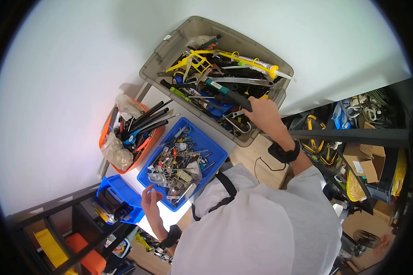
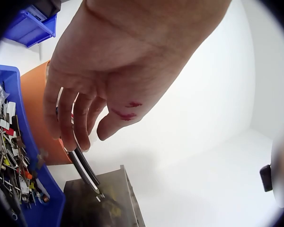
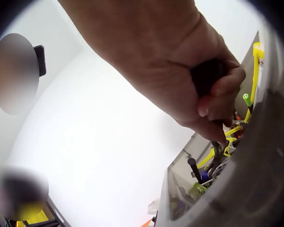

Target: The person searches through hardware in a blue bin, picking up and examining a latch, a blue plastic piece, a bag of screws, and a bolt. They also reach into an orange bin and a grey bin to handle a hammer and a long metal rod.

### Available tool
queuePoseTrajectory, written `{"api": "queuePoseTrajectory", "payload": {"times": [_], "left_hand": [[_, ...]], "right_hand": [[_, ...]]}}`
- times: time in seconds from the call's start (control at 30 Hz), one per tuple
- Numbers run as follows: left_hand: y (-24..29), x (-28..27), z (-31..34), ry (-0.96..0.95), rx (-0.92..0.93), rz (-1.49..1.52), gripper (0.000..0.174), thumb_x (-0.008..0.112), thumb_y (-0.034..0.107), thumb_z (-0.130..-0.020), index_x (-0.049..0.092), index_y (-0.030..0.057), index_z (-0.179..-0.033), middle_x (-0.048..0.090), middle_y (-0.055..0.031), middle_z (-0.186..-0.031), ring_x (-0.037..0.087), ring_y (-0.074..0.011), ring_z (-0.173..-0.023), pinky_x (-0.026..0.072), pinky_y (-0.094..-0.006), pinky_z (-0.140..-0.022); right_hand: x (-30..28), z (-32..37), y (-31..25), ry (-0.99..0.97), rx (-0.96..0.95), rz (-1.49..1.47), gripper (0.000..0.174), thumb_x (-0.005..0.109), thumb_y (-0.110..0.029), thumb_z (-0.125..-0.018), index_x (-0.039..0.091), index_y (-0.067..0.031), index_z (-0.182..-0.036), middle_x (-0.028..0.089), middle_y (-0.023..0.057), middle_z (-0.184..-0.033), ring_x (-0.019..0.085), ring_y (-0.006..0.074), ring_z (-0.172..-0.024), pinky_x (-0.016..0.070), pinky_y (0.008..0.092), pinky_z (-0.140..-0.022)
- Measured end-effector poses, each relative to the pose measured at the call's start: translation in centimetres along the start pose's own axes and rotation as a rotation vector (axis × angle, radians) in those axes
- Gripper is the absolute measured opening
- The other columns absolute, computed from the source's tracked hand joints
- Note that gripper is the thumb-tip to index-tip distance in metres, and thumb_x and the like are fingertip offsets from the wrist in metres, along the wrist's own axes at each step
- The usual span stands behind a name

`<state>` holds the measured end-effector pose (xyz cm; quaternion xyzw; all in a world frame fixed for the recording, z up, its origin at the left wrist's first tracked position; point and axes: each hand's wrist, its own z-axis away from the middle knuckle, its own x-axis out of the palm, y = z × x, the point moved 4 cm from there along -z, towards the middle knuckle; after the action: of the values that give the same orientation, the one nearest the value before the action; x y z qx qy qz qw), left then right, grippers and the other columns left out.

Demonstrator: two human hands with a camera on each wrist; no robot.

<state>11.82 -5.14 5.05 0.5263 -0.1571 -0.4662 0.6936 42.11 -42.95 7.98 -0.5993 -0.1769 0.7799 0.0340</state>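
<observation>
My right hand grips the black end of a hammer with a teal and black handle. The hammer lies over the heap of tools in the large grey bin, its head end among them. From the right wrist view, fingers of the right hand curl round the dark grip, close inside the bin wall. My left hand hovers by the near left corner of the blue tray, holding nothing. In the left wrist view the left hand has loosely bent fingers.
A yellow caulking gun lies across the bin's tools. Small hardware fills the blue tray. An orange bucket with pens and bags stands left of it, with a blue box nearer me. Loaded shelves stand at the right.
</observation>
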Motion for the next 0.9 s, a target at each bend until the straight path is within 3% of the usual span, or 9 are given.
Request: {"api": "queuePoseTrajectory", "payload": {"times": [0.23,0.3,0.37,0.43,0.57,0.73,0.9], "left_hand": [[-0.8,0.0,-0.2,-0.012,-0.016,-0.001,0.034,0.059,0.024,-0.102,0.059,-0.0002,-0.126,0.066,-0.0077,-0.084,0.064,-0.0148,-0.079,0.0513,-0.0292,-0.072],[-0.9,-0.1,-0.3,-0.012,-0.01,0.001,0.034,0.059,0.025,-0.102,0.059,0.0001,-0.126,0.067,-0.0076,-0.084,0.064,-0.0147,-0.079,0.0513,-0.0291,-0.072],[-0.9,-0.1,-0.1,-0.01,-0.008,0.004,0.034,0.059,0.025,-0.102,0.06,0.0004,-0.125,0.067,-0.0076,-0.085,0.064,-0.0146,-0.079,0.0512,-0.0289,-0.072],[-0.6,-0.3,0.2,0.015,-0.013,-0.009,0.034,0.059,0.025,-0.102,0.06,0.0007,-0.125,0.067,-0.0076,-0.085,0.064,-0.0144,-0.079,0.0511,-0.0291,-0.072],[-1.5,-0.7,0.1,0.005,-0.006,0.022,0.034,0.059,0.026,-0.102,0.06,0.0007,-0.125,0.067,-0.0071,-0.085,0.063,-0.0142,-0.079,0.0508,-0.0293,-0.072],[-2.0,-1.0,0.1,0.009,-0.015,0.032,0.035,0.059,0.027,-0.102,0.06,0.0005,-0.125,0.067,-0.0063,-0.085,0.063,-0.0136,-0.079,0.05,-0.0287,-0.072],[-1.9,-1.0,0.4,0.02,-0.022,0.002,0.035,0.058,0.027,-0.102,0.059,0.0004,-0.125,0.066,-0.0062,-0.084,0.063,-0.0136,-0.078,0.0499,-0.0286,-0.072]], "right_hand": [[5.6,-1.1,-3.5,0.049,-0.147,-0.022,0.043,0.069,-0.035,-0.089,0.062,0.0051,-0.103,0.068,0.0229,-0.075,0.07,0.0398,-0.071,0.0564,0.0462,-0.066],[6.5,-1.3,-4.6,0.028,-0.157,-0.136,0.047,0.066,-0.043,-0.092,0.062,0.0031,-0.101,0.067,0.0211,-0.075,0.068,0.0389,-0.075,0.0553,0.0441,-0.066],[6.8,-1.9,-4.7,-0.049,-0.128,-0.165,0.048,0.062,-0.041,-0.095,0.063,0.0063,-0.1,0.067,0.0234,-0.078,0.068,0.0391,-0.079,0.0542,0.0457,-0.069],[7.4,-2.2,-4.4,0.301,-0.489,-0.143,0.043,0.063,-0.036,-0.095,0.065,0.007,-0.092,0.066,0.0239,-0.075,0.067,0.0426,-0.074,0.0536,0.0487,-0.067],[7.9,-2.7,-3.3,0.205,-0.443,-0.237,0.039,0.068,-0.03,-0.093,0.066,0.008,-0.084,0.066,0.0251,-0.074,0.067,0.0427,-0.075,0.0526,0.0497,-0.068],[5.2,-1.2,-3.8,-0.023,-0.13,-0.226,0.038,0.078,-0.027,-0.082,0.065,0.0085,-0.077,0.066,0.0264,-0.076,0.067,0.0428,-0.077,0.054,0.0466,-0.069],[5.2,-0.9,-3.8,0.053,-0.104,-0.213,0.036,0.081,-0.027,-0.077,0.067,0.0061,-0.077,0.067,0.0251,-0.074,0.068,0.0413,-0.077,0.0538,0.0458,-0.068]]}}
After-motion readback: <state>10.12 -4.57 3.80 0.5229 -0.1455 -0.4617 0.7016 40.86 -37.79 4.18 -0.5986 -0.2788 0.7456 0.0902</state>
